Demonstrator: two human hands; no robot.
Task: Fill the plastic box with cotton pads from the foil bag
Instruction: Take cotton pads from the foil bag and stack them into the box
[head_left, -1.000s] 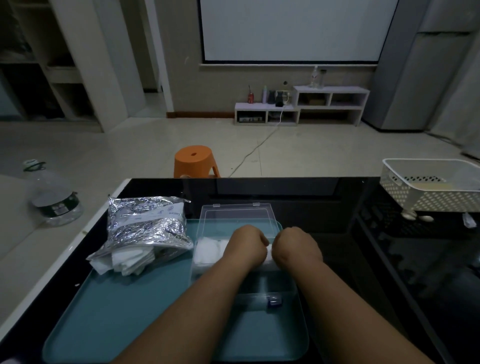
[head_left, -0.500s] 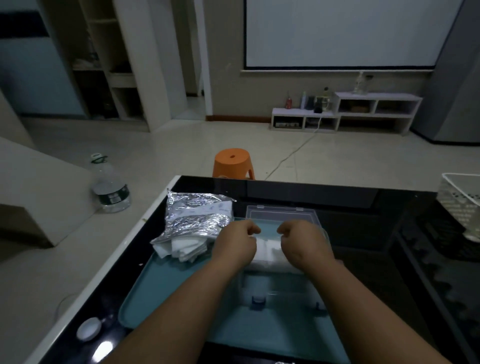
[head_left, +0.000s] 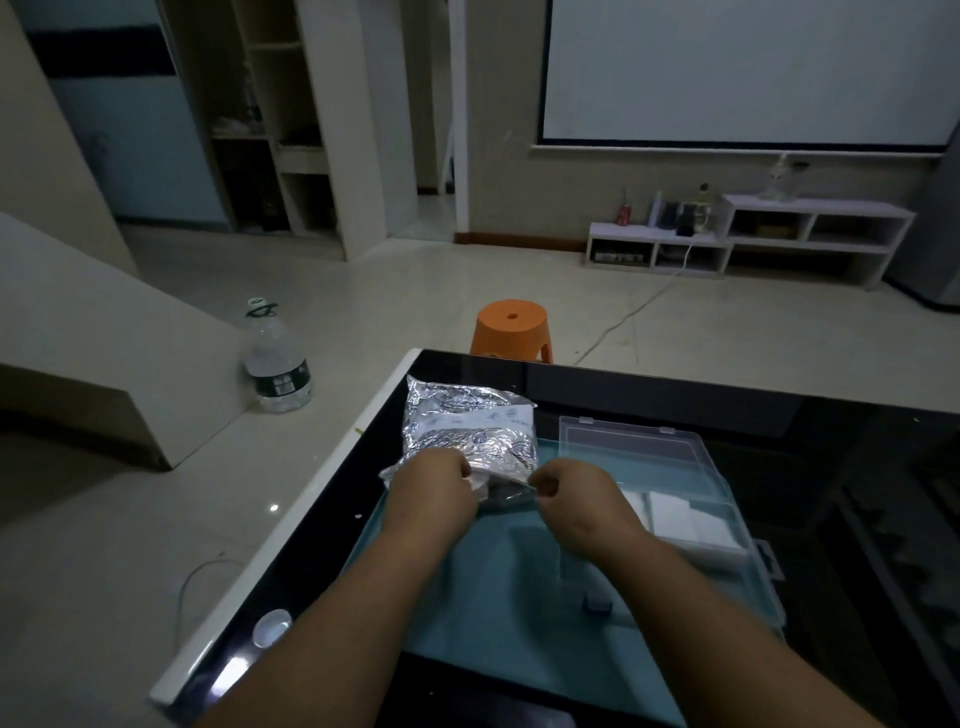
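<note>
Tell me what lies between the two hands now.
Head view: the near end of the foil bag spans the gap between the left hand and right hand, over the teal tray.

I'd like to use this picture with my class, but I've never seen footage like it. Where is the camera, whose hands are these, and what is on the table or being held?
There is no machine here. A person works bare-handed, and one wide-angle camera worn on their head looks forward and down, so the arms enter from the bottom. A teal tray lies on a black table. On it are a crinkled foil bag and, to its right, a clear plastic box, lid open, with white cotton pads inside. The left hand and right hand each have a grip on the bag's near, open end. An orange stool and a water bottle stand on the floor beyond.
</note>
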